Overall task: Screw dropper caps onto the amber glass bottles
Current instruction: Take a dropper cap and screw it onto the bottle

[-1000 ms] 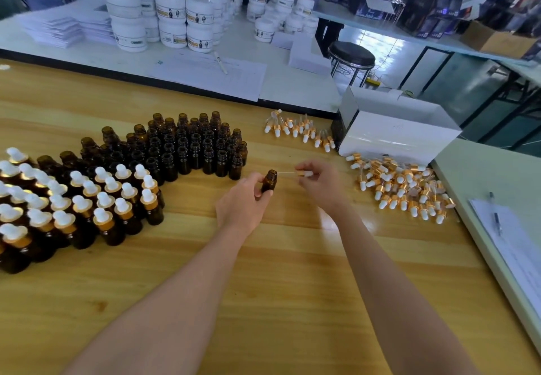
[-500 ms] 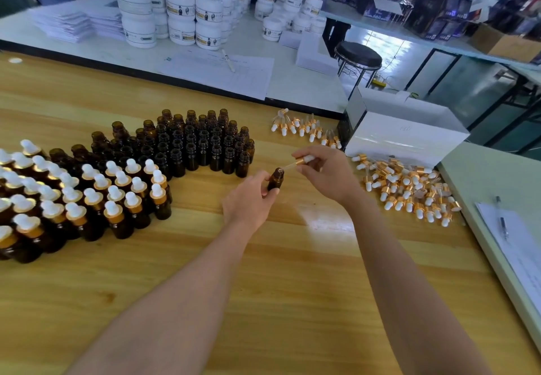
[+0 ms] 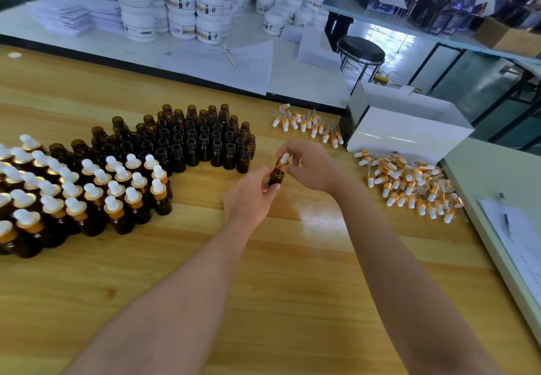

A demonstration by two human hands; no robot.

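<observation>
Left hand (image 3: 251, 196) grips the bottle (image 3: 276, 177) above the table (image 3: 292, 272); right hand (image 3: 310, 166) pinches the cap (image 3: 283, 161) at its mouth. A tilted cap could cross-thread, or the pipette snag the rim

left hand (image 3: 248, 196) grips bottle (image 3: 276, 177) | right hand (image 3: 310, 168) pinches cap (image 3: 283, 161)

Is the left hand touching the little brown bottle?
Touching. The head view shows the left hand pinching the amber bottle between thumb and fingers.
</observation>
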